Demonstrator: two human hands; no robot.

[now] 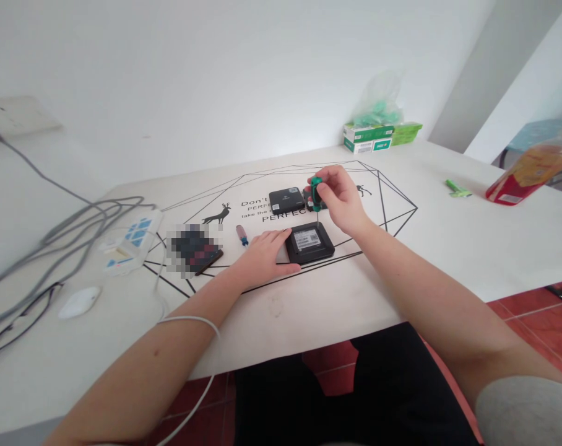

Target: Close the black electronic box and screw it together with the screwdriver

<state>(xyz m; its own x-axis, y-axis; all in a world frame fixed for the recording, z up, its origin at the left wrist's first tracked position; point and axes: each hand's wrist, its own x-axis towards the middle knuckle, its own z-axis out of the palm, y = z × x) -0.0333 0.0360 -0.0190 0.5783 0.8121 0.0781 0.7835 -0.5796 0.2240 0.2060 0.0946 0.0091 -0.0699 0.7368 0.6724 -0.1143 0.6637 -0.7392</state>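
Observation:
A small black square device [309,243] with a grey label lies on the white table [448,248] in front of me. My left hand [262,255] rests against its left edge, fingers and thumb steadying it. My right hand [337,198] pinches a green-handled screwdriver [316,197] held upright, tip down on the device's far edge. A second black device [286,200] lies just behind. A short blue-and-red screwdriver [242,235] lies left of my left hand.
A blurred dark object [192,249] lies to the left, beside a power strip [132,238] with grey cables [53,235] and a white mouse [79,302]. Green-white boxes [368,137] stand at the back; a red bag [529,170] and a green item [457,188] lie right.

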